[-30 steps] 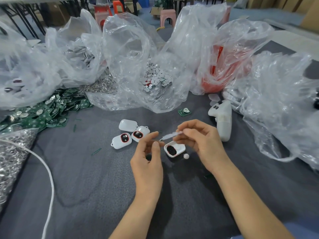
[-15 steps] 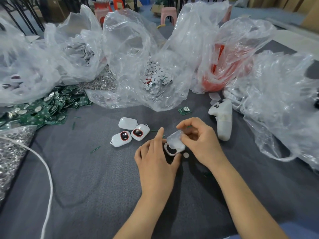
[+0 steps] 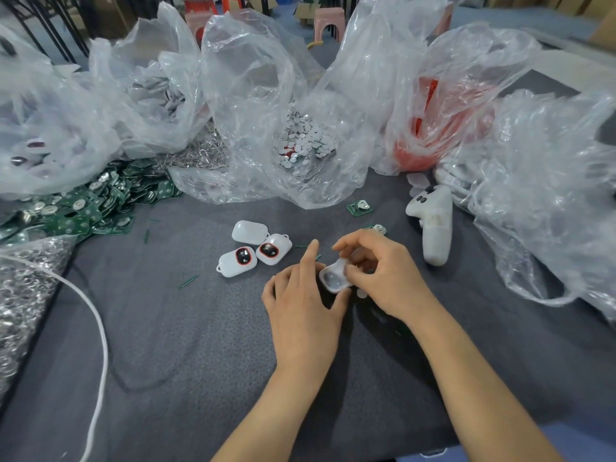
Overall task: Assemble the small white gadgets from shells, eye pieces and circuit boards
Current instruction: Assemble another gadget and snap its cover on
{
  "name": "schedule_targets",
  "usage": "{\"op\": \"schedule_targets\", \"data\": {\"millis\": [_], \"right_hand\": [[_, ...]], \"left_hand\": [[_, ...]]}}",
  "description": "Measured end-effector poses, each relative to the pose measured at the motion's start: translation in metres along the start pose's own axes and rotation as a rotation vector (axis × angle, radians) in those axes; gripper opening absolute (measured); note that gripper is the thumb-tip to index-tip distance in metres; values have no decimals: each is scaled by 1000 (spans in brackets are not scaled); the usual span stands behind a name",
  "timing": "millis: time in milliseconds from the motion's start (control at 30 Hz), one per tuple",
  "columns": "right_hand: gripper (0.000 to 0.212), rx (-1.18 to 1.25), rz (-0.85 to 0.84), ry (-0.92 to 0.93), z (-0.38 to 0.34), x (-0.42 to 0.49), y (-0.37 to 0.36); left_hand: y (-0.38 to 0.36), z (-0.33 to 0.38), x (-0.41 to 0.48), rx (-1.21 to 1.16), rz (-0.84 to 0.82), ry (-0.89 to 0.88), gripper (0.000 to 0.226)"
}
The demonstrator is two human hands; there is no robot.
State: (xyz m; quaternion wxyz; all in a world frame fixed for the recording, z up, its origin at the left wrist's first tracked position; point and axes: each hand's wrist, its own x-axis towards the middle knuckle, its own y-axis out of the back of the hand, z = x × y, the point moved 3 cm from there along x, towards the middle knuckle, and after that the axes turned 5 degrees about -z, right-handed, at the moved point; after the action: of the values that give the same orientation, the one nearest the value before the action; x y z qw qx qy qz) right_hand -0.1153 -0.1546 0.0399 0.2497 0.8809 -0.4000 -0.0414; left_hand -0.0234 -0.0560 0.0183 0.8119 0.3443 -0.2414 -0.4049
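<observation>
A small white shell (image 3: 334, 278) sits between my two hands at the middle of the grey table. My left hand (image 3: 301, 301) holds it from the left, thumb under its near edge and index finger raised. My right hand (image 3: 383, 275) pinches its cover from the right with curled fingers. Two white gadgets with red-rimmed eye pieces (image 3: 238, 261) (image 3: 273, 250) lie to the left, beside a plain white shell (image 3: 250, 232). A loose green circuit board (image 3: 359, 206) lies behind my hands, and a small white button (image 3: 362, 294) peeks out under my right hand.
Clear plastic bags ring the far side: white discs (image 3: 305, 138), red parts (image 3: 426, 141), grey shells (image 3: 160, 91). A heap of green boards (image 3: 96, 205) and metal rings (image 3: 23, 295) lie left. A white handheld tool (image 3: 435, 225) lies right, a white cord (image 3: 100, 328) near left.
The thin cover piece my right hand held above the shell a second ago now lies on the shell. Both hands have closed in around it, hiding the dark eye piece inside.
</observation>
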Motion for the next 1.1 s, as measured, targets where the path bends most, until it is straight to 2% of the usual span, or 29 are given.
{"op": "schedule_targets", "data": {"millis": [167, 233, 300, 367, 767, 1100], "right_hand": [[35, -34, -10, 1, -1, 0, 0], [35, -40, -15, -8, 0, 0, -1], [33, -44, -27, -20, 0, 0, -1], [31, -46, -38, -27, 0, 0, -2], [28, -161, 8, -60, 3, 2, 0], [18, -294, 28, 44, 2, 3, -5]], "left_hand": [[0, 1, -1, 15, 4, -4, 72], [1, 2, -1, 3, 28, -11, 57], [2, 4, -2, 26, 44, -34, 32], [2, 4, -2, 55, 39, -40, 21], [3, 5, -3, 27, 47, -45, 22], [3, 5, -4, 27, 47, -45, 22]]}}
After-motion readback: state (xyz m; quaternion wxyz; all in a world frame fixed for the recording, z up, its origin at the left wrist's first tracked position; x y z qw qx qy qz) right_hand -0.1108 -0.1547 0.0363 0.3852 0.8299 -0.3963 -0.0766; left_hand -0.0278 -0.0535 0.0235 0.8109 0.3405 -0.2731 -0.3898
